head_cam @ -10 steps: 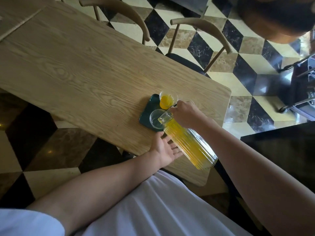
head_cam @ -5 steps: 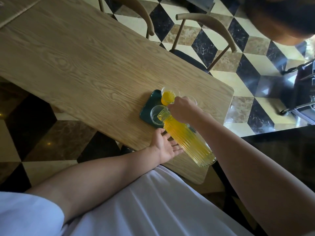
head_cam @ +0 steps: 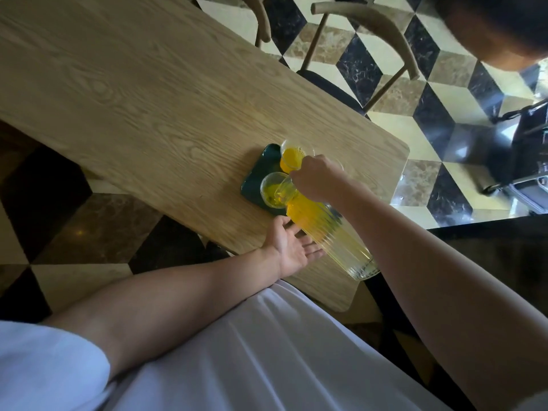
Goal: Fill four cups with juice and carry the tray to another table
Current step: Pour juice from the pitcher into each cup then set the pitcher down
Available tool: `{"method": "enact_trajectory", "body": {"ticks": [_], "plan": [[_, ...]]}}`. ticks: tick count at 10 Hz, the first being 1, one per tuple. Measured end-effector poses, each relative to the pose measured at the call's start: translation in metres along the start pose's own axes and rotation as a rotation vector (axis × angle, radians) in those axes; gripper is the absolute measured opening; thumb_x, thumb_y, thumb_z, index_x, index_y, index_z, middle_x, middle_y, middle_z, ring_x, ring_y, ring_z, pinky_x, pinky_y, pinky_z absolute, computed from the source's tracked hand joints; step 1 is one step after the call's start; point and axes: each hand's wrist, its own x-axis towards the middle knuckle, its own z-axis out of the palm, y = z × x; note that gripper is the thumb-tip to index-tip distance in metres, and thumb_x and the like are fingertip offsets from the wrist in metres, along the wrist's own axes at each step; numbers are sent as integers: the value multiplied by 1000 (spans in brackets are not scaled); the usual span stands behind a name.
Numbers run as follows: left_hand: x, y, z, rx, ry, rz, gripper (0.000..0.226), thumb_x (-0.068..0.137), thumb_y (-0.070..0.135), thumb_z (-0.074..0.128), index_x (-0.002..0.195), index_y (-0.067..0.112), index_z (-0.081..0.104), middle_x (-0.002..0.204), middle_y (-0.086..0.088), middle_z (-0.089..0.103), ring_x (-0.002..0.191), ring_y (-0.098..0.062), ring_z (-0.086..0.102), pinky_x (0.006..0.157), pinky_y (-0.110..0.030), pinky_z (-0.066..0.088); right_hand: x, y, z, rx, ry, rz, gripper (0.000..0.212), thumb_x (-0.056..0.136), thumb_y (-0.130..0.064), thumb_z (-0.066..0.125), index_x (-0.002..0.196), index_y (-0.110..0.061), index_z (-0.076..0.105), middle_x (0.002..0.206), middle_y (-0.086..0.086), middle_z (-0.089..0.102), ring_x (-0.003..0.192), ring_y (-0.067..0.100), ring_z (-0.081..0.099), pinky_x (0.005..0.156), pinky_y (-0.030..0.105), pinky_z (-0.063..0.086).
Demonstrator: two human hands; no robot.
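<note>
A dark green tray [head_cam: 261, 170] lies near the wooden table's right end. On it a clear cup [head_cam: 290, 157] at the far side holds orange juice. A nearer cup [head_cam: 270, 189] has a little juice in its bottom. My right hand [head_cam: 317, 178] grips the neck of a ribbed glass carafe [head_cam: 329, 235] of juice, tilted steeply with its mouth over the nearer cup. My left hand [head_cam: 292, 247] supports the carafe's body from below, fingers spread. Any cups behind my right hand are mostly hidden.
The wooden table [head_cam: 154, 99] stretches away to the left. Two wooden chairs [head_cam: 364, 28] stand at its far side on a checkered marble floor. A dark cart [head_cam: 522, 143] sits to the right. A dark counter [head_cam: 504, 247] borders my right arm.
The carafe has tipped further, its base raised, and juice has begun to collect in the nearer cup. Both hands stayed on the carafe.
</note>
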Motion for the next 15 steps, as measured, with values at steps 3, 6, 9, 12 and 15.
{"method": "enact_trajectory", "body": {"ticks": [3, 6, 9, 12, 15], "plan": [[3, -3, 1, -29, -23, -35, 61, 100, 48, 30, 155, 23, 36, 162, -25, 27, 148, -46, 28, 107, -55, 39, 1, 1, -7, 24, -67, 25, 35, 104, -16, 40, 128, -4, 64, 114, 13, 63, 105, 33, 64, 69, 33, 50], [7, 0, 0, -82, -62, -34, 59, 96, 43, 32, 148, 18, 49, 149, -27, 48, 124, -46, 54, 94, -53, 48, 14, 1, -20, 182, -83, -2, 34, 106, -20, 39, 124, -5, 63, 108, 9, 66, 105, 31, 65, 80, 34, 54], [1, 3, 6, -142, -79, -24, 59, 98, 42, 33, 149, 15, 45, 144, -31, 50, 114, -48, 58, 92, -57, 50, 26, -8, -35, 432, -121, 208, 24, 98, -22, 42, 93, -8, 61, 78, 3, 51, 72, 23, 56, 66, 35, 48], [-2, -1, 9, -85, -145, -18, 63, 92, 40, 35, 147, 10, 46, 98, -25, 75, 92, -42, 75, 87, -51, 58, 26, -16, -47, 414, -224, 289, 24, 98, -17, 48, 77, -10, 58, 76, 0, 51, 58, 11, 43, 48, 23, 34], [-3, -2, 17, -191, -149, -75, 54, 83, 35, 46, 129, 9, 56, 131, -27, 64, 115, -44, 65, 85, -54, 58, 23, -19, -55, 421, -238, 294, 25, 92, -13, 46, 68, -13, 51, 71, -1, 48, 57, 12, 42, 50, 23, 33]]}}
